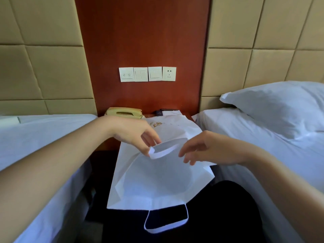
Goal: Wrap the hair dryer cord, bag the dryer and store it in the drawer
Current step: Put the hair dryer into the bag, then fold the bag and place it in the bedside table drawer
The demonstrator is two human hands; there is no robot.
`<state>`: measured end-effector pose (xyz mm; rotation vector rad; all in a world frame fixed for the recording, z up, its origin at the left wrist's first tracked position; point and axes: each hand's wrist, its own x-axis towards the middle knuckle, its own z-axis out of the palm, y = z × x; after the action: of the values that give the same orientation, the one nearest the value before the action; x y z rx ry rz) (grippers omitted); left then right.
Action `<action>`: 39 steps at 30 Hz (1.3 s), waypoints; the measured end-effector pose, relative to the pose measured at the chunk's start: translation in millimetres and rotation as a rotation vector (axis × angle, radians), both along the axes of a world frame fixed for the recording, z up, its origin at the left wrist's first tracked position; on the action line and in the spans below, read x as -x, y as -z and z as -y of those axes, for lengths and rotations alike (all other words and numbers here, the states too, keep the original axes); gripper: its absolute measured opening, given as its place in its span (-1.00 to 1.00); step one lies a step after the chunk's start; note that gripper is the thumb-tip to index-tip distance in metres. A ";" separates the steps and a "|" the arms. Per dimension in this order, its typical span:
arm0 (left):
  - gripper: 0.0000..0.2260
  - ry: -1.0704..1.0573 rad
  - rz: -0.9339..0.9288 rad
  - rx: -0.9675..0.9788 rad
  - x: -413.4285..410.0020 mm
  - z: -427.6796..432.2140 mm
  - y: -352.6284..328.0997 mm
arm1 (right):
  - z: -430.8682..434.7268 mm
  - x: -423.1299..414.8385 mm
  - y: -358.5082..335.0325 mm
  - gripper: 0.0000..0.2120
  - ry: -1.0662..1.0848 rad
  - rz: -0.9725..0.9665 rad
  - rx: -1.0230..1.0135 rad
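— White flat carrier bag (pixel 157 181) with a small gold logo (pixel 157 124) up by its far end, that's what you're looking at. Far end lies on the brown wooden desk (pixel 189 118) between the two beds, the rest hangs off the front edge toward the person.

— which way's the opening?

— Toward the camera. One flat white strap handle (pixel 166 149) is lifted, the other white strap loop (pixel 164 227) dangles off the near edge. The mouth gapes a bit, but only white shows inside, so I can't tell what's in it.

— and the hands?

— Left hand (pixel 133 132) has its grip pinched on the left end of the lifted handle, thumb against fingers. Right hand (pixel 210 148) is loose, fingers apart, hovering just beside the handle's right end; can't tell if it touches.

— anything else on the desk?

— Beige corded phone (pixel 124 113) at the back, just behind the left wrist.
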<state>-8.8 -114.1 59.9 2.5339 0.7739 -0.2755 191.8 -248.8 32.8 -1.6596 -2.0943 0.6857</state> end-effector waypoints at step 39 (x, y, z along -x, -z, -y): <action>-0.81 -1.287 0.678 0.146 74.4 -59.0 188.2 | -67.0 -70.3 118.8 -0.94 0.722 -0.569 0.074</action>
<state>-83.2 -55.0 -128.3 1.3695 1.7162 0.8445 262.1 -181.8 -86.0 -1.8099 -0.9964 0.8471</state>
